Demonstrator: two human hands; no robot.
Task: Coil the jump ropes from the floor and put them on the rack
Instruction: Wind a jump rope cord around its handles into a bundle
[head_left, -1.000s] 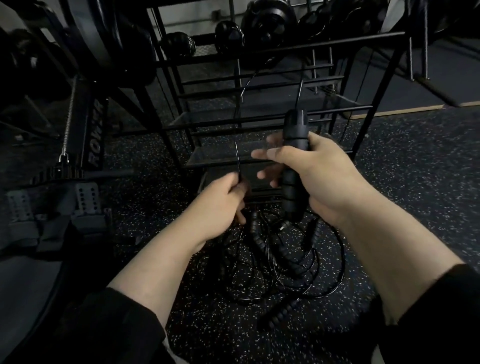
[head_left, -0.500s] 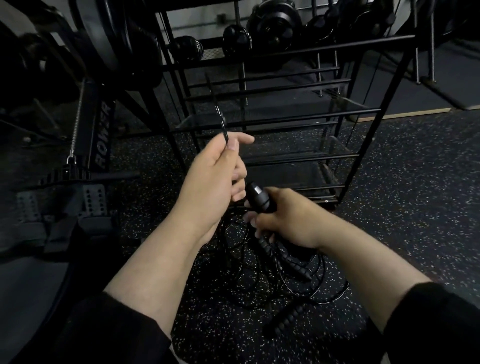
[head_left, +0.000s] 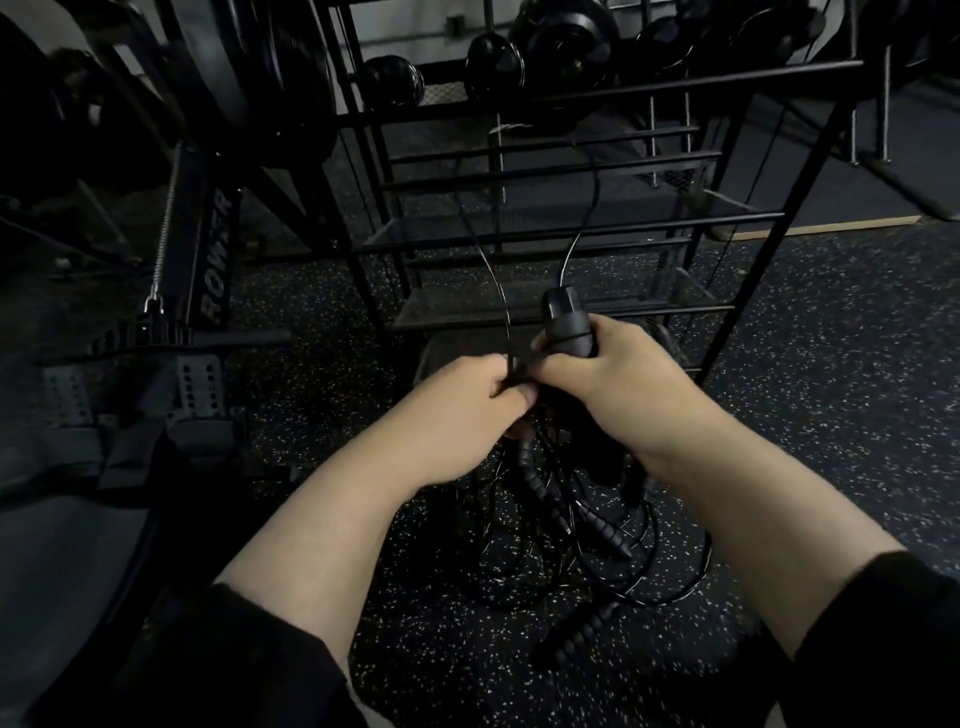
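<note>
Head cam: right hand (head_left: 618, 384) is wrapped round a black jump-rope handle (head_left: 567, 325), fingers curled on it, handle upright w/ its top end poking above the fist. Thin black cord (head_left: 582, 234) exits the handle top, arcs up in front of the rack and loops back down to the left hand (head_left: 457, 410). Left hand pinches that cord betw. thumb & curled fingers, right beside the right hand's fingertips; the two hands touch or nearly so, can't tell which.

Below both hands, a tangled pile of jump ropes (head_left: 587, 551) lies on the floor: several black cord loops overlapping, plus ribbed black handles; one ribbed handle (head_left: 582, 636) lies at the near edge of the pile, angled toward the camera. Can't tell how many ropes are in the heap. Some strands hang from the hands into the pile.

Floor (head_left: 831, 395) is dark speckled rubber. Just beyond the hands stands a black metal rack (head_left: 587, 88) w/ horizontal bars & mesh shelves; its lower shelves look bare, though it's dim. Behind it, dumbbells (head_left: 566, 41) sit in a row. At left, a rowing machine (head_left: 208, 260) w/ "ROWER" lettering, a chain and footplates. Black sleeves (head_left: 223, 660) cover both forearms near the bottom of view.
</note>
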